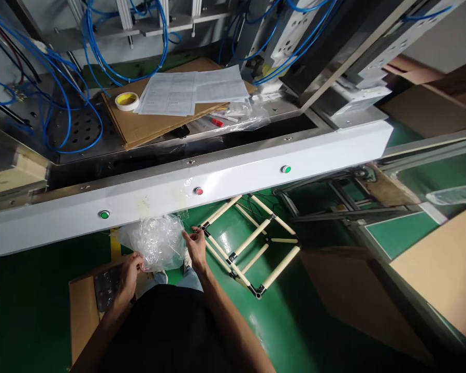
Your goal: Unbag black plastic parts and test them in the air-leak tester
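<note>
A crumpled clear plastic bag (161,242) hangs against the lower edge of the white machine beam (241,173), in front of my body. My left hand (131,269) is at the bag's lower left edge, its fingers pinched on the plastic. On the bag's right side my right hand (196,246) holds the edge between thumb and fingers, with the other fingers partly spread. The bag's top touches the beam near some clear tape. What lies inside the bag, if anything, cannot be made out.
Green buttons (104,214) and a red button (199,191) line the beam. Behind it lie papers (171,93), a tape roll (127,101) and cardboard (120,124). A tubular frame (250,241) stands right on the green floor; an open carton (81,311) sits lower left.
</note>
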Demonstrator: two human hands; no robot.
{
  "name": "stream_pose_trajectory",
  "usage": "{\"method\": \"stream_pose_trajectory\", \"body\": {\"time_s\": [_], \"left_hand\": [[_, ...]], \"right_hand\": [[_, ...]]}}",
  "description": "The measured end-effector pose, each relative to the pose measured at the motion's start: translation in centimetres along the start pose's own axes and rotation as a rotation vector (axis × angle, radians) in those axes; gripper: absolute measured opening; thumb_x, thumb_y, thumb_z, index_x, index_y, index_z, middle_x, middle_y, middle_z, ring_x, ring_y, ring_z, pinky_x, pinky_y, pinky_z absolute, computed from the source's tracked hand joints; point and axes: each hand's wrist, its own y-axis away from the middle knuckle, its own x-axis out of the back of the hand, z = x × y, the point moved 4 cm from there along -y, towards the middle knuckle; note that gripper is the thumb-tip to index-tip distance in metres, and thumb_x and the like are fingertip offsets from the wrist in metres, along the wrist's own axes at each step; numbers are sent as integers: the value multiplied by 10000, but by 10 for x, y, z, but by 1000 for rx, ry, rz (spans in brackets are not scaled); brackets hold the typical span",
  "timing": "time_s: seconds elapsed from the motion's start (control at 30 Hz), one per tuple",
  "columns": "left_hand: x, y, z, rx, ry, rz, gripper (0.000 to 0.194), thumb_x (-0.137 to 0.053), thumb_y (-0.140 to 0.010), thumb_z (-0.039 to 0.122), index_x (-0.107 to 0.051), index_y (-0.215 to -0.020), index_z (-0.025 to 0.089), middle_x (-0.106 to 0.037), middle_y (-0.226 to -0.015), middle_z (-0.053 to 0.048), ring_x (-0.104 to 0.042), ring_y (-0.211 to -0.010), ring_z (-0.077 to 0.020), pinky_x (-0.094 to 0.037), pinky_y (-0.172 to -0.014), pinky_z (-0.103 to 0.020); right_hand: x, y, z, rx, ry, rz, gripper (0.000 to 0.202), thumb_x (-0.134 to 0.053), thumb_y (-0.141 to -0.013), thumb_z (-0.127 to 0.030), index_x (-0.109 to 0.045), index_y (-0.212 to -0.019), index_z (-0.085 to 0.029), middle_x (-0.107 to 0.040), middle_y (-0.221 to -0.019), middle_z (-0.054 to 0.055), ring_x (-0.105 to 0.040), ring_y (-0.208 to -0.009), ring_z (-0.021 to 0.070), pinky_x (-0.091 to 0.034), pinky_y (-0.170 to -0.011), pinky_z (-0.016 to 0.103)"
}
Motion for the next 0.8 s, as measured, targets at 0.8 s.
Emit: {"method": "stream_pose_trajectory", "body": {"time_s": [0.8], "left_hand": [[-16, 22, 56, -522, -502, 242, 430, -778, -774, 467, -640, -1115, 244, -640, -1220, -136, -585, -1245, -334, -450, -1118, -466]], "right_hand": [[5, 11, -23, -24, -210, -214, 505, -795, -716, -667, -750, -836, -178, -712, -800, 40, -630, -698, 169, -603, -673, 330]]}}
